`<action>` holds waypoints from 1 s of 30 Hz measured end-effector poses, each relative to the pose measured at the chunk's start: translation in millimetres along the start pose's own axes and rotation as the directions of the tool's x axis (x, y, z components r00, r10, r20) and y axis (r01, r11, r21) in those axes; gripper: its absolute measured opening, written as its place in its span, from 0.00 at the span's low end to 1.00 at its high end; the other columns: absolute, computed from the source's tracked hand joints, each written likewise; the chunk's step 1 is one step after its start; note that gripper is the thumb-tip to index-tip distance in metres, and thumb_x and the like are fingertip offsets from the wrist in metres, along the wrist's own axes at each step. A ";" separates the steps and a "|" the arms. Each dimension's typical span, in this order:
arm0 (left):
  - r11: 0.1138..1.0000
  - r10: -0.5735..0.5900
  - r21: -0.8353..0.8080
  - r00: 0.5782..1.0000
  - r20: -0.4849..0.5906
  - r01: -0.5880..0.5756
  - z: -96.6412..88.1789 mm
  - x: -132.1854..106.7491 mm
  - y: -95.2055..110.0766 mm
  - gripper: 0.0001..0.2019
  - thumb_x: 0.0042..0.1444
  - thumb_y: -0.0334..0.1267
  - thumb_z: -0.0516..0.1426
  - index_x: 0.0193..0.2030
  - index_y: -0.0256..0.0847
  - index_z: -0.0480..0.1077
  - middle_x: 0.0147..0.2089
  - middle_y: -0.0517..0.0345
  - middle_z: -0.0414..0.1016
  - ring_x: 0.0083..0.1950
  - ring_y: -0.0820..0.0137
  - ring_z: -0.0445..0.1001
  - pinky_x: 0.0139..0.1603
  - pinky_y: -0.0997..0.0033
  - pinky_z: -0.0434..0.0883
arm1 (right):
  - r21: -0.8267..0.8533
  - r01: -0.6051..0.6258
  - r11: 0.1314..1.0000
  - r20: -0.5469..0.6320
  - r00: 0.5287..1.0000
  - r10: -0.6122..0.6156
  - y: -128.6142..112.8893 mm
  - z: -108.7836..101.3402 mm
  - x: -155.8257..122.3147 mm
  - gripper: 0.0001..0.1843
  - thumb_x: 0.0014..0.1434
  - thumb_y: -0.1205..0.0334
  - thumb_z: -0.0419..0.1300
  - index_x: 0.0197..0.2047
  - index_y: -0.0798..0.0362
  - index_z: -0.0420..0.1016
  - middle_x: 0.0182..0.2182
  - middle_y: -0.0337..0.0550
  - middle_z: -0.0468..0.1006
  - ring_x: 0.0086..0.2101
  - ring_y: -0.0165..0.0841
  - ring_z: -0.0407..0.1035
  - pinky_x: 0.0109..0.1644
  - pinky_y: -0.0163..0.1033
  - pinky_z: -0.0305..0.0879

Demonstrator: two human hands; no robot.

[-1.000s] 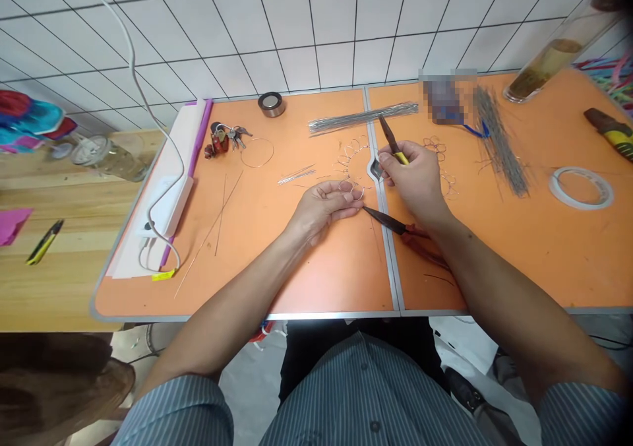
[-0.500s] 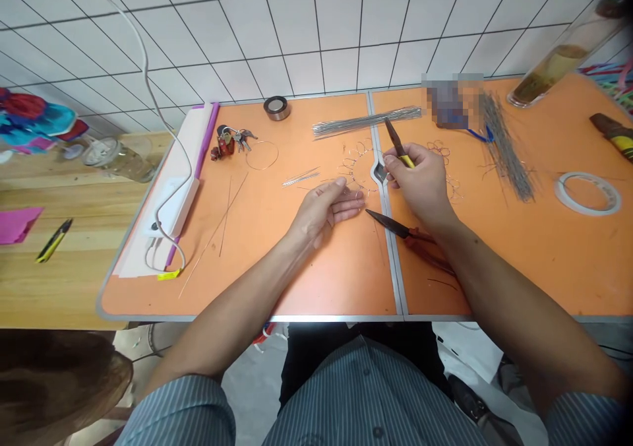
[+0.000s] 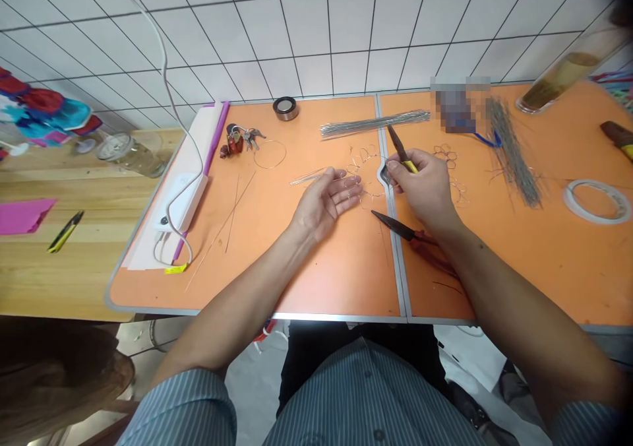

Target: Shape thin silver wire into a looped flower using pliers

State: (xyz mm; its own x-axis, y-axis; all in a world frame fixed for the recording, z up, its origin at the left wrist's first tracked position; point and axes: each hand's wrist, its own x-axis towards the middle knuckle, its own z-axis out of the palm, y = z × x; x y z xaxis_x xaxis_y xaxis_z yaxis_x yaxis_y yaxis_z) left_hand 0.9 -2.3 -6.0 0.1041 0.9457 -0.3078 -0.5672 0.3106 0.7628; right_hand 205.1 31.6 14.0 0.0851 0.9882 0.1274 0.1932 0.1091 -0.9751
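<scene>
My left hand [image 3: 327, 203] is turned palm up over the orange table, its fingers stretched out and apart. Thin wire bent into a ring of small loops [image 3: 364, 159] lies at its fingertips, partly across them. In my right hand [image 3: 426, 181] is a slim tool [image 3: 399, 144] with a dark tapered end pointing up and away and a yellow section by my thumb. Its lower part is hidden by my fingers. Pliers [image 3: 395, 225] with dark jaws and red handles lie below my right hand, partly under the forearm.
A bundle of straight wires [image 3: 373, 125] lies at the back, another bundle [image 3: 514, 152] on the right. Black tape [image 3: 285, 108], keys [image 3: 242, 139], a wire hoop [image 3: 270, 154] and a white power strip [image 3: 182, 202] are leftward. A white ring [image 3: 597, 202] and a glass [image 3: 554, 86] stay right.
My left hand has rolled further palm up and its fingers have spread. My right hand still holds the tool. The whole view has shifted slightly.
</scene>
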 end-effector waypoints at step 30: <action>0.975 0.102 0.205 0.993 -0.057 -0.089 -0.5 0.5 -1.5 0.17 0.56 0.48 0.75 0.38 0.42 0.75 0.42 0.53 0.87 0.39 0.67 0.85 0.49 0.64 0.80 | -0.217 0.105 0.970 0.197 0.978 -0.062 0.2 7.4 -12.4 0.05 0.62 0.60 0.65 0.37 0.51 0.82 0.32 0.41 0.82 0.34 0.37 0.72 0.41 0.42 0.66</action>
State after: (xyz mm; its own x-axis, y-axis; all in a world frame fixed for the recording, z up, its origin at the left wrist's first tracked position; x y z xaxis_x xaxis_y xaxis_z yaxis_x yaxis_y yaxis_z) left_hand 1.4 -2.4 -7.6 -0.0011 0.9656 -0.2599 -0.3944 0.2384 0.8875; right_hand 196.8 20.1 10.9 -0.1218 0.9813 0.1494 0.4085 0.1867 -0.8935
